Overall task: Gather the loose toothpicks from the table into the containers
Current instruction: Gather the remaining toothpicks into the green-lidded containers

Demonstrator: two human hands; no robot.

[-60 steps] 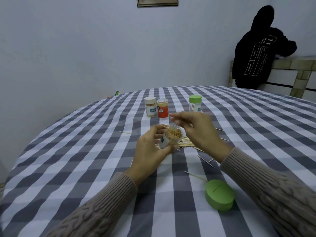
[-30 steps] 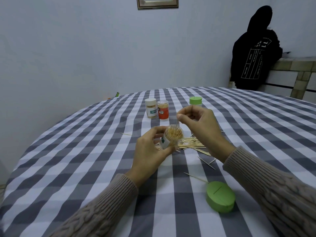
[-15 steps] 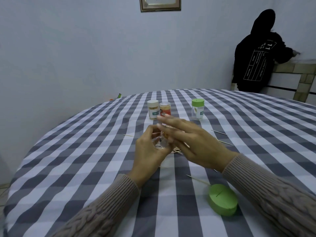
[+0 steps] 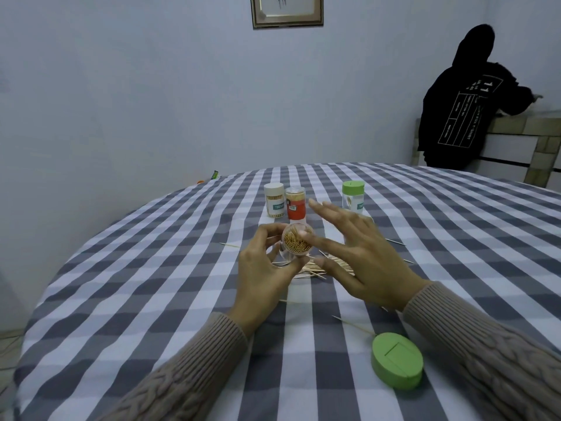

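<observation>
Near the middle of the table (image 4: 127, 268), the left hand (image 4: 261, 271) holds an open clear jar (image 4: 296, 243) tipped toward the camera, fingers and thumb curled round its body. The jar's mouth shows it packed with toothpicks standing on end. The right hand (image 4: 361, 256) hangs just beside and partly over the jar with its fingers straight and spread; one fingertip rests at the rim of the jar's mouth, and the hand holds nothing. Below both hands, a pile of loose toothpicks (image 4: 312, 267) lies on the checked cloth, partly hidden by the right hand. A few single toothpicks lie scattered round it: one to the left of the hands (image 4: 230, 245), two toward the right edge, and a longer one (image 4: 353, 325) running toward a green lid (image 4: 397, 360) that lies flat near the front edge of the table. Toward the far edge stand three closed jars: a white-capped jar (image 4: 274, 200), an orange-labelled jar (image 4: 296, 205) touching or just beside it, and a green-capped jar (image 4: 353, 196) set apart to the right, partly behind the right hand's fingertips. Both forearms wear knitted sleeves. Beyond the table's far right edge a person in a black hooded top (image 4: 464, 98) stands turned away. A picture frame (image 4: 287, 10) hangs on the wall.
</observation>
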